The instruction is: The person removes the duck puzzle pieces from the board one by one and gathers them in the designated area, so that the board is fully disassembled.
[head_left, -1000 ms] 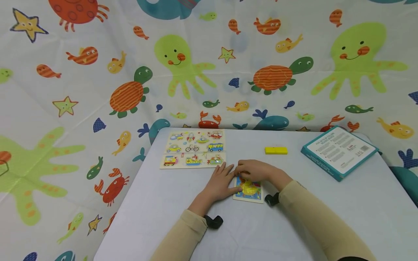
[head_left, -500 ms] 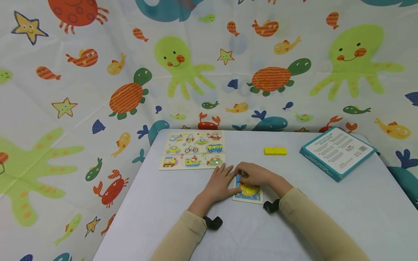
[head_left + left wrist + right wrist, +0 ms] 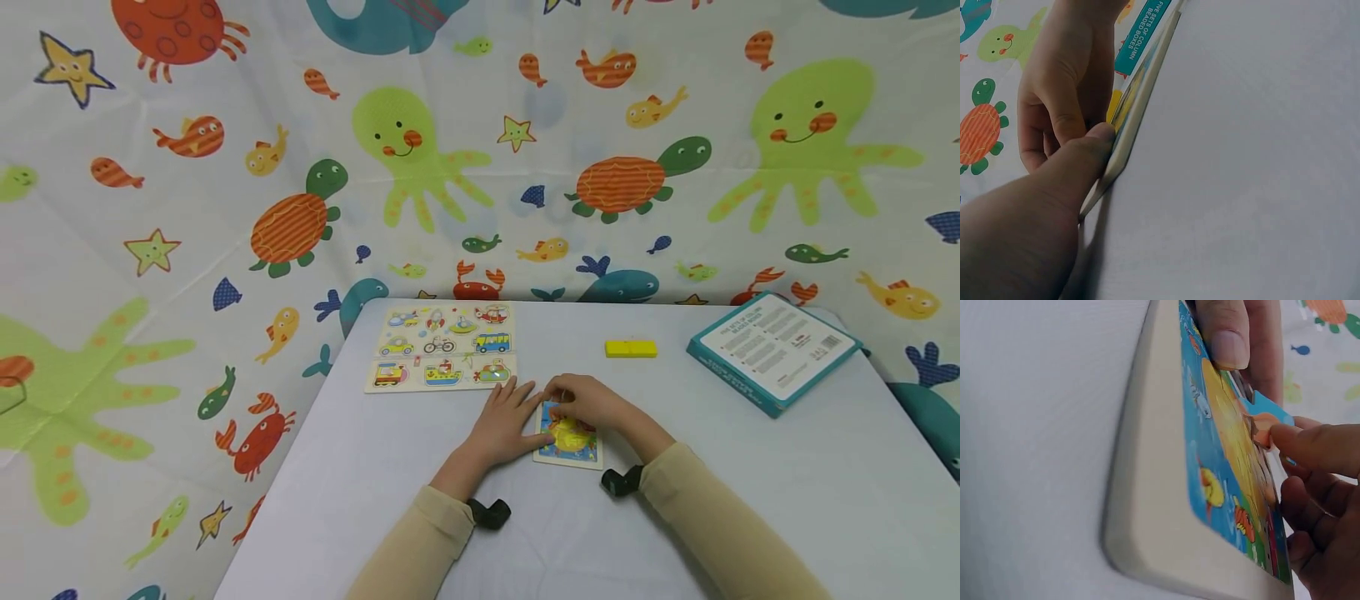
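Observation:
A small wooden jigsaw board (image 3: 567, 454) with a blue border and a yellow figure lies flat on the table under both hands. My left hand (image 3: 501, 423) rests at its left side, fingers spread, the thumb on the picture. Over the board's top part, my right hand (image 3: 592, 404) pinches a blue-and-orange puzzle piece (image 3: 1272, 417) between thumb and fingers. In the right wrist view that piece is tilted up from the board, close to the left thumb (image 3: 1229, 347). Whether its lower edge touches the board, I cannot tell.
A wooden vehicle puzzle board (image 3: 442, 346) lies at the back left. Behind the right hand is a yellow block (image 3: 631, 348). A teal-and-white box (image 3: 776, 352) sits at the back right. A sea-animal cloth (image 3: 450, 167) hangs behind the white table (image 3: 337, 467).
The right wrist has dropped slightly toward me, and its fingers have shifted a little to the right over the board. My left hand keeps its place. The head view has tilted slightly.

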Motion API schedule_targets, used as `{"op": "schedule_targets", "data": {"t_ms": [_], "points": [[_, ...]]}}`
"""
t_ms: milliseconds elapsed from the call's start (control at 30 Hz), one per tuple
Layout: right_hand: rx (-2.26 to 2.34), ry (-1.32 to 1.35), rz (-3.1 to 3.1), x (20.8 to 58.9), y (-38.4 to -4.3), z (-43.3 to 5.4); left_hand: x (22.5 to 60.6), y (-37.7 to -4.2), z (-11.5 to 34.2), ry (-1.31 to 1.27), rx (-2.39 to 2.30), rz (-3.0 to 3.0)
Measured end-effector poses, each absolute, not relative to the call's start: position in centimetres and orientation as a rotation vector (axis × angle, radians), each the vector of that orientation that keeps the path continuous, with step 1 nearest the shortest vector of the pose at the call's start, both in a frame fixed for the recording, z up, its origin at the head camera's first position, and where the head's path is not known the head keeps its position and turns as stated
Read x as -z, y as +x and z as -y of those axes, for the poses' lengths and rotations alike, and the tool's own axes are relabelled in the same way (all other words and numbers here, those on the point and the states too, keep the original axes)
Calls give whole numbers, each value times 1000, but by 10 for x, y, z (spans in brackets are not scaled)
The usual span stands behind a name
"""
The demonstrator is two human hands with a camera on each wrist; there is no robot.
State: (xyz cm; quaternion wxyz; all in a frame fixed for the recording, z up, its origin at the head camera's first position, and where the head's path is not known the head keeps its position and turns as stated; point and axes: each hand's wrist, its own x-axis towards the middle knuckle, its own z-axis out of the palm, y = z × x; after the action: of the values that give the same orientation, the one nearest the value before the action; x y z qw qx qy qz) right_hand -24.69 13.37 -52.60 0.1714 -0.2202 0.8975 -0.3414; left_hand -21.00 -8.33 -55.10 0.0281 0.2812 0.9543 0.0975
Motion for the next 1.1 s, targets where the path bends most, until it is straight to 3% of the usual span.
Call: {"op": "schedule_targets", "data": {"t_ms": [1100], "points": [[1256,-481,-2474,512,-243,-172,552,-208,83,847,-321,-2960]]}}
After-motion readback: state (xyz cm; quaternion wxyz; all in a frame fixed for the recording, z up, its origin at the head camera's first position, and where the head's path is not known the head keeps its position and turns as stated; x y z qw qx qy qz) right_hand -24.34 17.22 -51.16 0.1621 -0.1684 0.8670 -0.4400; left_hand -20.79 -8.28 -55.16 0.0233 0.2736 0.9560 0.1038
